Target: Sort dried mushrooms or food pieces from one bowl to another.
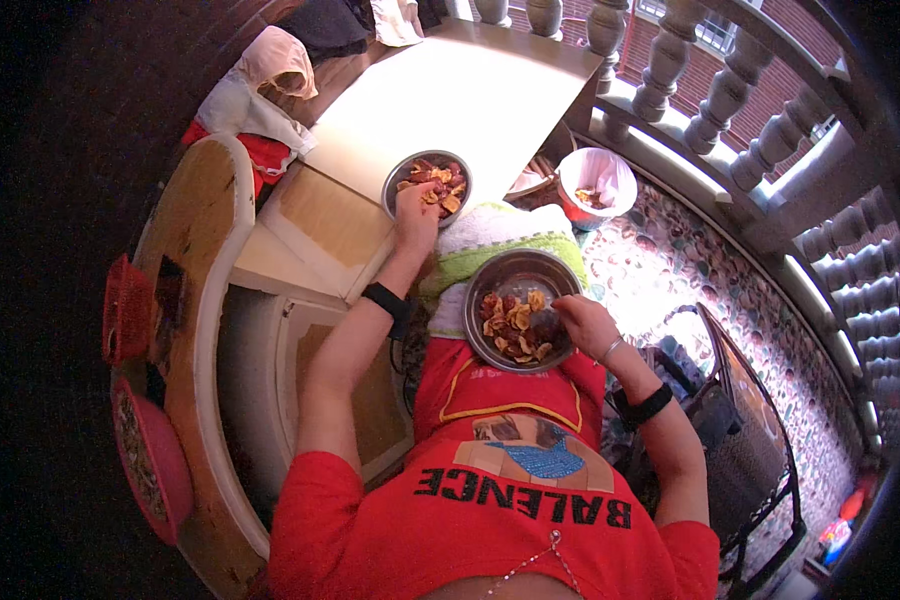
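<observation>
My left hand reaches into a metal bowl of dark red and orange dried pieces, set at the near edge of the pale tabletop. Whether its fingers hold a piece cannot be told. A wider metal bowl rests on my lap, partly over a white and green towel and a red apron. Flat orange pieces and dark red ones lie in it. At that bowl's right rim is my right hand, its fingertips close together over the edge; what they hold is not clear.
A lined bin with scraps stands beyond the lap bowl, to the right. Left are a wooden counter, a red basket and a pink basin. A folding chair is at right, a stone balustrade behind.
</observation>
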